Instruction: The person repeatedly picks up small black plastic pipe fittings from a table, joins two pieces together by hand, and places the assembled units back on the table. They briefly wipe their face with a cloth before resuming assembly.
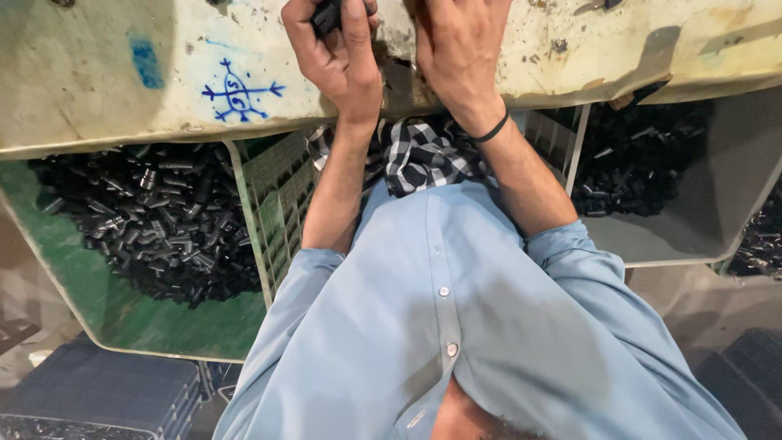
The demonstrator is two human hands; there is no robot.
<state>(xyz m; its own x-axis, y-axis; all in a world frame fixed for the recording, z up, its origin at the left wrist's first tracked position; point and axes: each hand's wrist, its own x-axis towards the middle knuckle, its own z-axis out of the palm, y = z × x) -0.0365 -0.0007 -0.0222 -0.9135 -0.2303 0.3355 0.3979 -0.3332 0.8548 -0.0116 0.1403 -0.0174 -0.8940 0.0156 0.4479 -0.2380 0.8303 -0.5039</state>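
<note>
The left hand point(338, 53) is curled around a small black metal part point(326, 15) over the worn cream workbench point(106, 90). The right hand point(460, 49) rests knuckles-up beside it; whether it grips anything cannot be told. Seemingly mid-assembly, needing steady alignment.

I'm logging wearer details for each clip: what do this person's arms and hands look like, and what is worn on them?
Both forearms are bare. The light blue shirt sleeves are rolled up near the elbows. The right hand has a thin black band around its wrist. The left hand shows no band, watch or glove. Neither hand is gloved.
</note>
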